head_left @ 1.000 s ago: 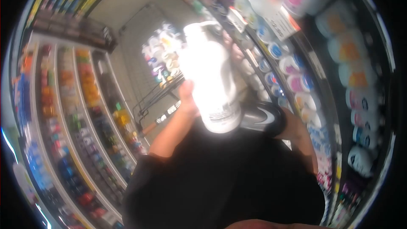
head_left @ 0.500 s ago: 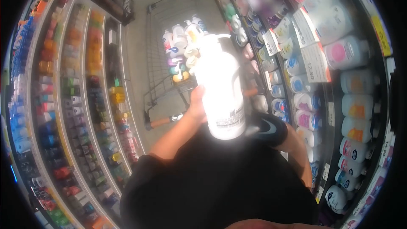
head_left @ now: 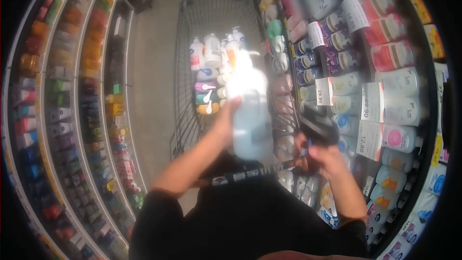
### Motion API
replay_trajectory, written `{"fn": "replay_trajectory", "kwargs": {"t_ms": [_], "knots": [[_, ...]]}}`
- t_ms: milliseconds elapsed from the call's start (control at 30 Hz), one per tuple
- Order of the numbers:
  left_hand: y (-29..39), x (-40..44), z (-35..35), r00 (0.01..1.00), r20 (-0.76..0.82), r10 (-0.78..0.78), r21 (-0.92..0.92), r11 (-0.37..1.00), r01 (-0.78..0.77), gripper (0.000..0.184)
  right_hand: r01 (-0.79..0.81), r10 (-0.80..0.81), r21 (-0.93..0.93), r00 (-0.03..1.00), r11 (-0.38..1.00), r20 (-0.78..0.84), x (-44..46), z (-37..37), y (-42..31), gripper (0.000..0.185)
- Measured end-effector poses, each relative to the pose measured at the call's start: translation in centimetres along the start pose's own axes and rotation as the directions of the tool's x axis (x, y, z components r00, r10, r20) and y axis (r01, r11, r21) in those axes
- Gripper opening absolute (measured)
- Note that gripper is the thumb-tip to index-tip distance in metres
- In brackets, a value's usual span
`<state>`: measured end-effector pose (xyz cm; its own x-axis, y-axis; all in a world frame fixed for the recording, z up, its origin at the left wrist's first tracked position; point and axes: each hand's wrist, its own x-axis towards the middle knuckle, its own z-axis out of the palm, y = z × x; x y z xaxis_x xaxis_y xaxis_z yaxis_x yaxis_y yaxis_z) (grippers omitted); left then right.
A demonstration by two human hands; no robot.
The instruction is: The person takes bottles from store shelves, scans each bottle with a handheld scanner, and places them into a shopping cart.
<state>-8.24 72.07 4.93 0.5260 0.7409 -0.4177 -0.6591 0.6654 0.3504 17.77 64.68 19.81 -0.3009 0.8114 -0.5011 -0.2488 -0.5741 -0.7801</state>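
Note:
My left hand [head_left: 226,124] is wrapped round the left side of a large pump bottle [head_left: 252,130], held upright in front of me. Glare washes its top out to white, while its lower part looks pale blue; the label cannot be read. My right hand [head_left: 323,156] is closed on a black handheld object [head_left: 317,124], too blurred to name. Just beneath both hands runs the handle [head_left: 245,174] of a shopping cart [head_left: 179,67]. Several pump bottles [head_left: 211,50] lie in the cart beyond the held one.
Shelves on the right hold rows of bottles [head_left: 385,84] behind price tags [head_left: 369,139], close to my right hand. Another shelf rack [head_left: 72,91] with small coloured packs lines the left side. Between them runs the aisle floor [head_left: 149,67].
The pump bottle has lost some glare and shows pale blue below. My right hand and the black object have moved out to the right, and the cart handle has come into view.

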Motion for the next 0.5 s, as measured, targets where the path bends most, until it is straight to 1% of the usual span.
{"fn": "replay_trajectory", "kwargs": {"t_ms": [33,100,133,200,233,300,367,400,500], "knots": [[1.5,2.2,-0.6,0.999,-0.011,-0.031,0.015,0.999,0.031,0.072,0.005,-0.002,0.034,0.996,0.999,-0.095,3.0,1.7,-0.9,0.049],[5.1,7.0,-2.0,0.996,-0.017,-0.084,0.070,0.994,0.085,0.067,-0.026,0.014,-0.056,0.977,0.998,-0.212,9.9,2.0,-0.1,0.050],[6.1,9.2,-2.8,0.997,-0.062,-0.051,0.061,0.997,0.055,0.063,-0.022,-0.019,-0.183,0.976,0.983,-0.217,13.8,2.1,0.3,0.052],[7.1,14.0,-5.9,0.987,-0.162,0.007,0.040,0.999,0.000,0.056,-0.050,-0.032,-0.343,0.973,0.938,-0.229,20.8,2.5,1.6,0.054],[6.8,18.4,-10.5,0.962,-0.264,0.064,0.122,0.992,-0.033,0.066,-0.072,-0.022,-0.381,0.971,0.922,-0.238,24.0,2.5,2.4,0.053],[8.5,20.3,-10.6,0.873,-0.422,0.244,0.339,0.936,-0.097,0.076,-0.015,-0.084,-0.403,0.970,0.915,-0.228,30.5,1.0,5.8,0.051],[9.0,25.3,-15.6,0.814,-0.482,0.324,0.471,0.879,-0.071,0.081,-0.132,0.015,-0.368,0.953,0.920,-0.303,34.5,0.8,6.6,0.049],[9.4,27.4,-17.8,0.780,-0.507,0.368,0.532,0.845,-0.053,0.083,0.002,-0.066,-0.261,0.969,0.965,-0.237,36.8,0.3,8.1,0.050],[11.1,29.9,-18.3,0.663,-0.544,0.513,0.663,0.748,-0.034,0.091,-0.079,0.001,-0.200,0.932,0.977,-0.364,44.2,-2.1,11.7,0.049]]}}
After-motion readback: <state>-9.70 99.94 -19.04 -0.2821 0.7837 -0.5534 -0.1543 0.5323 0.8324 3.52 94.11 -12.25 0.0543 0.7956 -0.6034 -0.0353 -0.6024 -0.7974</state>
